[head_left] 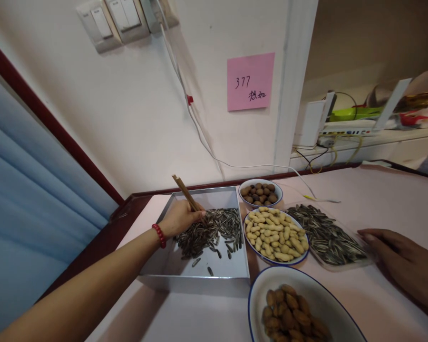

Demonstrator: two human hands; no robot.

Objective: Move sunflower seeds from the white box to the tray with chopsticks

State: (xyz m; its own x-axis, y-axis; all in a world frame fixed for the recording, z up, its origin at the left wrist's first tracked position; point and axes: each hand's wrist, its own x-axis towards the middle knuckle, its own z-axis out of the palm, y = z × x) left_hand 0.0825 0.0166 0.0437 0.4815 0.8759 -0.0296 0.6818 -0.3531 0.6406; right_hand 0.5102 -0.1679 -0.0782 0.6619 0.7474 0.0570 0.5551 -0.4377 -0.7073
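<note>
My left hand [183,217], with a red bead bracelet at the wrist, is closed around a pair of wooden chopsticks [186,192]. It is inside a shallow metal tray [196,283], over a spread pile of striped sunflower seeds [221,225]. The chopsticks' lower ends are hidden by my fingers and the seeds. On the right, my right hand [403,261] grips the right edge of a clear plastic tray [328,267] filled with more sunflower seeds [330,235]. Some of its fingers are out of sight.
Between the trays stand a bowl of round brown nuts [259,194], a plate of peanuts [274,232] and, nearest me, a dish of almonds [288,313]. A white cable [231,166] runs down the wall onto the table. A blue curtain [32,190] hangs at left; a router [349,128] sits behind.
</note>
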